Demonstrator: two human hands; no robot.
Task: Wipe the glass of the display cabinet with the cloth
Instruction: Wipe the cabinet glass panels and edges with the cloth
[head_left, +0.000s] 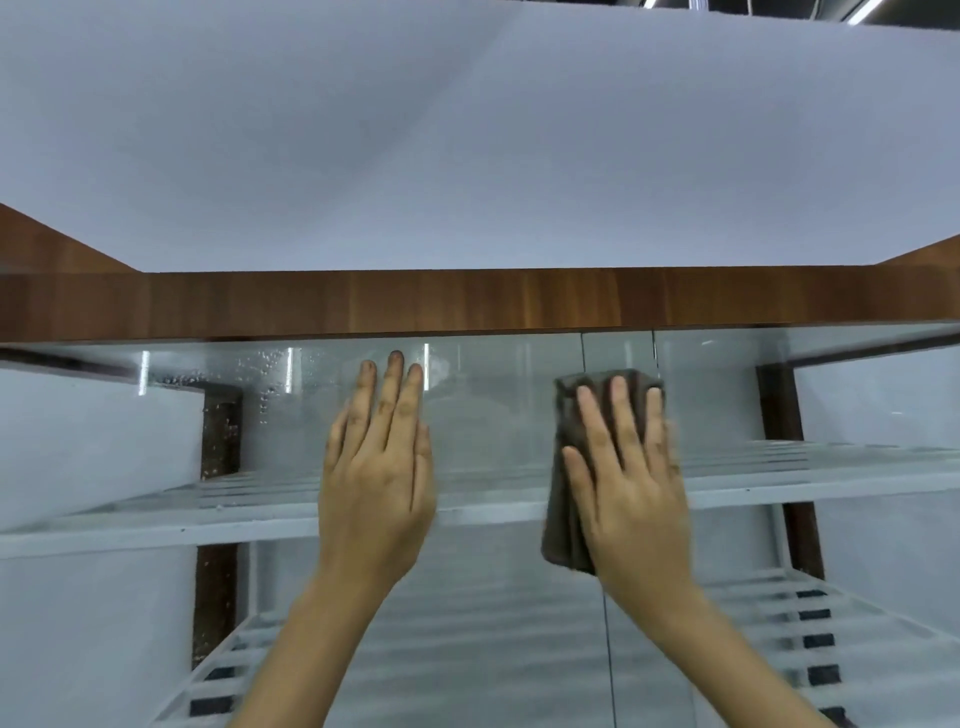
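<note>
The display cabinet's glass front (493, 415) fills the lower half of the view under a brown wooden top rail (467, 304). My left hand (376, 467) lies flat on the glass with its fingers together and pointing up, holding nothing. My right hand (631, 483) presses a dark grey-brown folded cloth (563, 519) flat against the glass near the top, right of centre. The cloth sticks out above my fingertips and below my palm on the left. Water droplets (260, 374) speckle the glass at the upper left.
Behind the glass are white slatted shelves (779, 467) and dark wooden uprights (215, 426). A vertical seam between glass panes (608, 649) runs down beside my right wrist. Above the rail is a plain white panel (467, 130).
</note>
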